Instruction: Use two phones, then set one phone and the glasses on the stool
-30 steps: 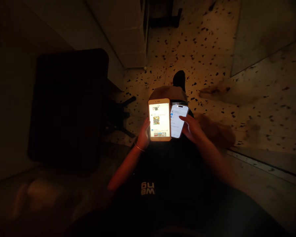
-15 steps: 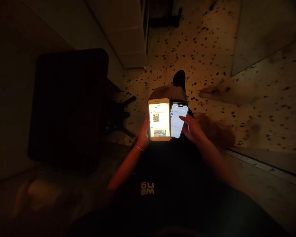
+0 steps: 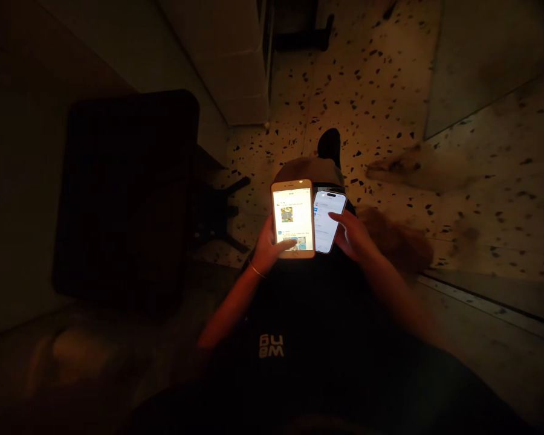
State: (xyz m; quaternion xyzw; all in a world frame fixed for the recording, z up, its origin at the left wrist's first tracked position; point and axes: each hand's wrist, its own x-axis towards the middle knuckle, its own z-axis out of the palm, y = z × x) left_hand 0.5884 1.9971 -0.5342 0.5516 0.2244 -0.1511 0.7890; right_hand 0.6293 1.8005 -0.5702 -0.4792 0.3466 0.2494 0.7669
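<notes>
Two lit smartphones sit side by side above my lap. My left hand [image 3: 267, 246] grips the larger phone [image 3: 294, 219], which has a gold front and a home button. Its thumb lies across the lower part of the bright screen, over small pictures; the other fingers are hidden behind the phone. The smaller phone [image 3: 329, 226], with a dark cutout at its top, rests in my right hand [image 3: 353, 234]. That thumb lies on the screen's right side. The smaller phone leans slightly right, and its left edge is close against the larger one.
The room is dim. A dark flat-topped seat or stool [image 3: 127, 199] stands at the left, dark legs beside it. Pale drawers [image 3: 231, 66] stand beyond on the speckled floor [image 3: 358, 90]. A brown furry shape [image 3: 394, 241], perhaps an animal, lies at the right.
My left thumb has moved from the larger phone's left edge onto its lower screen. The page there has scrolled up very slightly. The right hand and smaller phone look the same.
</notes>
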